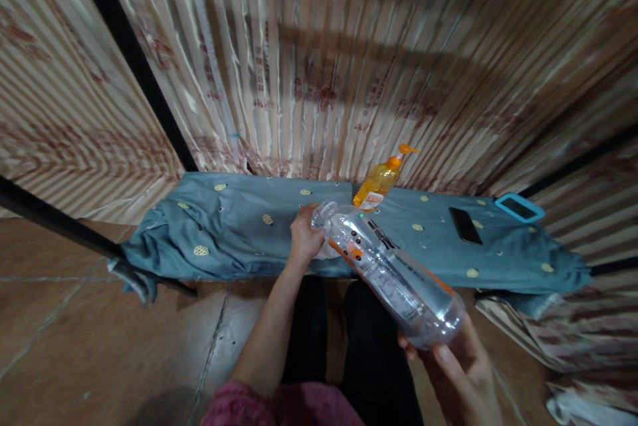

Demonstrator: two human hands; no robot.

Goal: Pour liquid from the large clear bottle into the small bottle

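Observation:
A large clear plastic bottle (393, 273) with an orange-edged printed label lies tilted across the air in front of me, its neck to the upper left and its base to the lower right. My left hand (306, 234) grips it at the neck end; the fingertips are partly hidden behind the plastic. Around the base, my right hand (461, 366) is closed with the thumb in front. Something whitish (326, 250) shows beneath the neck; I cannot tell what it is. Just beyond the neck, an orange pump bottle (379, 180) with yellow-orange liquid stands on the cloth.
A blue-grey cloth with yellow motifs (249, 250) covers the long bench or table before me. Toward its right end are a dark phone (465, 225) and a blue-framed device (519, 208). Striped curtains (319, 80) and black poles (134, 60) surround it. Brown floor tiles (100, 333) lie below.

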